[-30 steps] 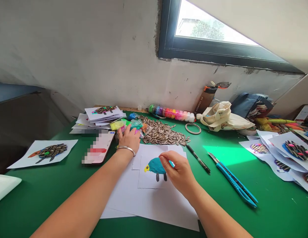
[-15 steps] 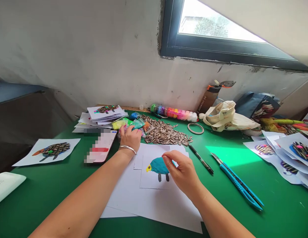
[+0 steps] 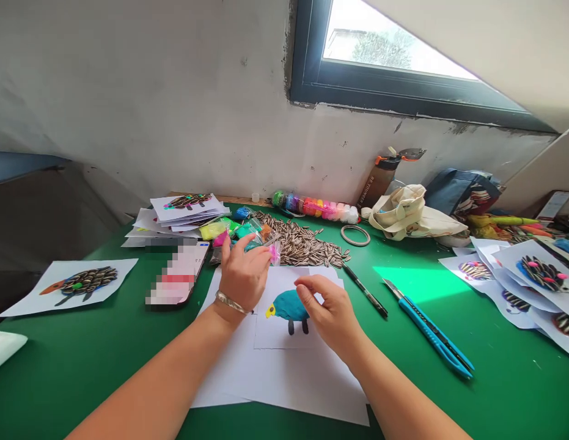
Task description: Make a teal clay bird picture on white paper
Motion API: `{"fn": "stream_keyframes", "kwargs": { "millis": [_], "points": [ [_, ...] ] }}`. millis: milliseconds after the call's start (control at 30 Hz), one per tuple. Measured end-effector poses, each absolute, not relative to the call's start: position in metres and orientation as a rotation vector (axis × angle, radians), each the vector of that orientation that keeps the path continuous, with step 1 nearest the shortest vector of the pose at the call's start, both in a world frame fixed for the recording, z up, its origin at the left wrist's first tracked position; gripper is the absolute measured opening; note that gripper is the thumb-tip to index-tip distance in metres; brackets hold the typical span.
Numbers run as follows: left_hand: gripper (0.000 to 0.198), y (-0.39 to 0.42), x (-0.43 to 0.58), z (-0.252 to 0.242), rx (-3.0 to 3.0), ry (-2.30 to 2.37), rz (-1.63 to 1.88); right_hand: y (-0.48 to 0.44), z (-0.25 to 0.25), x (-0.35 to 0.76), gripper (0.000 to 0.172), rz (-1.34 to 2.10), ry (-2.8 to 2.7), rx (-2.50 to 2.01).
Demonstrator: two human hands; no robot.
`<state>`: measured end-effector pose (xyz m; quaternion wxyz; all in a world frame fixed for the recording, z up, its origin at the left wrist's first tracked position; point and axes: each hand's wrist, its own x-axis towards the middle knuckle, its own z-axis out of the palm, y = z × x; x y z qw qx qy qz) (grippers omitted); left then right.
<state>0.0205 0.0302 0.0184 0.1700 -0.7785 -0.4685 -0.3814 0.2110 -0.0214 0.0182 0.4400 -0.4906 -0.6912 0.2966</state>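
Note:
My left hand (image 3: 242, 275), wearing a silver bangle, hovers at the near edge of several small bags of coloured clay (image 3: 215, 230). Its fingers are spread, and a pink packet (image 3: 275, 252) shows just past their tips. My right hand (image 3: 332, 311) is closed, thumb and index fingertip brought together; whatever they hold is too small to make out. It covers the right end of a teal clay animal (image 3: 286, 305) with a yellow head and dark legs, on a white card lying over white paper (image 3: 275, 382).
Behind the paper lies a heap of striped sunflower seeds (image 3: 307, 241). A pen (image 3: 365, 290) and a blue utility knife (image 3: 431, 330) are to the right, a phone (image 3: 178, 275) to the left. Seed-covered pictures (image 3: 85, 284) lie on both sides. A tape ring (image 3: 355, 235) sits farther back.
My left hand has lifted off the clay bags and drawn back slightly toward me, its fingers spreading, which uncovers a pink bag. The right hand stays pinched over the card. The view has shifted slightly right.

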Motion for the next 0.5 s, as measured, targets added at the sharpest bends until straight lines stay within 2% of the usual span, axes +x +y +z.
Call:
{"fn": "stream_keyframes", "kwargs": {
  "millis": [167,367,433,500],
  "points": [
    [0.019,-0.003,0.040,0.024,-2.312,-1.160,-1.203,-0.018,0.018,0.207,0.033,1.064,-1.467,-1.281],
    [0.025,-0.024,0.050,0.025,-2.503,-1.018,-1.270,-0.021,0.025,0.208,0.022,1.215,-1.390,-1.154],
    [0.034,-0.026,0.047,0.025,-2.558,-1.065,-1.316,-0.022,0.026,0.210,0.020,1.198,-1.396,-1.135],
    [0.052,-0.025,0.043,0.026,-2.608,-1.211,-1.374,-0.024,0.027,0.212,0.019,1.167,-1.417,-1.121]
  ]
}}
